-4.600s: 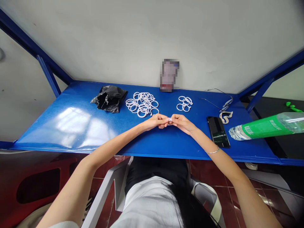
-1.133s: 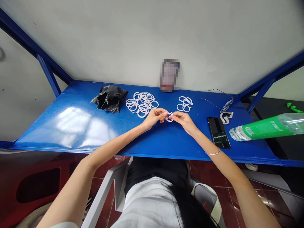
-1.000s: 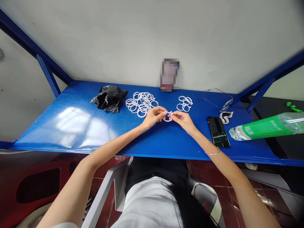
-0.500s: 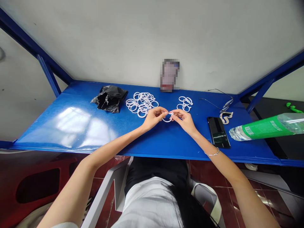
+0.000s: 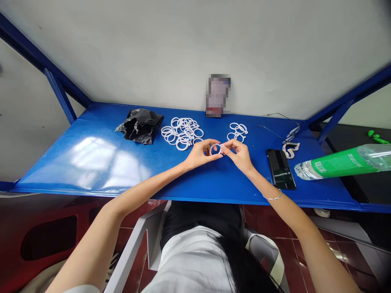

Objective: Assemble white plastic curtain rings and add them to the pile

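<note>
A white plastic curtain ring (image 5: 211,150) is held between my two hands above the front middle of the table. My right hand (image 5: 238,152) pinches its right side between thumb and fingers. Around its left part curve the thumb and fingers of my left hand (image 5: 200,153), touching it from above and below. Just beyond my left hand lies a loose heap of similar white rings (image 5: 182,132). A smaller group of several rings (image 5: 237,132) rests behind my right hand. Small tabs stick out from some rings; the one on the held ring is mostly covered by my fingers.
On the blue table (image 5: 159,179), a crumpled black plastic bag (image 5: 142,126) lies left. To the right are a dark phone (image 5: 281,169), glasses (image 5: 292,133), a small whitish curved object (image 5: 291,150) and a green-labelled bottle (image 5: 342,162). A pixelated upright item (image 5: 217,95) leans on the wall.
The held ring has turned to face me more. My left thumb and fingers have spread around it from a tight pinch; my right hand keeps its pinch.
</note>
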The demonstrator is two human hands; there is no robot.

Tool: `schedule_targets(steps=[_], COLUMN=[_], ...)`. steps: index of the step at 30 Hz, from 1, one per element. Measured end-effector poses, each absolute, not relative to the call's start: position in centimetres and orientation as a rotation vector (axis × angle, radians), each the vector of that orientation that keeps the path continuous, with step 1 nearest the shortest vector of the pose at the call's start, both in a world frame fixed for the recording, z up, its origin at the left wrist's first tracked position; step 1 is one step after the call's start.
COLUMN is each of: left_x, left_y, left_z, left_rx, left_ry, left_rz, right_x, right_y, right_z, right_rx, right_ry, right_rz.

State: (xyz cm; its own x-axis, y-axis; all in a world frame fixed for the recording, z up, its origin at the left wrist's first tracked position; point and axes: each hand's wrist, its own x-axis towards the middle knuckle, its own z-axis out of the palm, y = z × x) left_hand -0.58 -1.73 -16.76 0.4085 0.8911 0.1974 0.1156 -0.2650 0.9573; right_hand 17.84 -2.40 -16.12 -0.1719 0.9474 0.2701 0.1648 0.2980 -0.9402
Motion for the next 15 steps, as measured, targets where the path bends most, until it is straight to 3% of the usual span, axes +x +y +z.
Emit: schedule_targets(steps=[15], left_x=[-0.66], left_y=[-2.04], left_z=[-16.54], left_rx=[1.658], left_ry=[0.893], left_rz=[0.908], right_x=[17.92], right_y=[-2.54], right_z=[-15.96], right_rx=[-1.058], right_ry=[-1.602], right_rz=[0.989])
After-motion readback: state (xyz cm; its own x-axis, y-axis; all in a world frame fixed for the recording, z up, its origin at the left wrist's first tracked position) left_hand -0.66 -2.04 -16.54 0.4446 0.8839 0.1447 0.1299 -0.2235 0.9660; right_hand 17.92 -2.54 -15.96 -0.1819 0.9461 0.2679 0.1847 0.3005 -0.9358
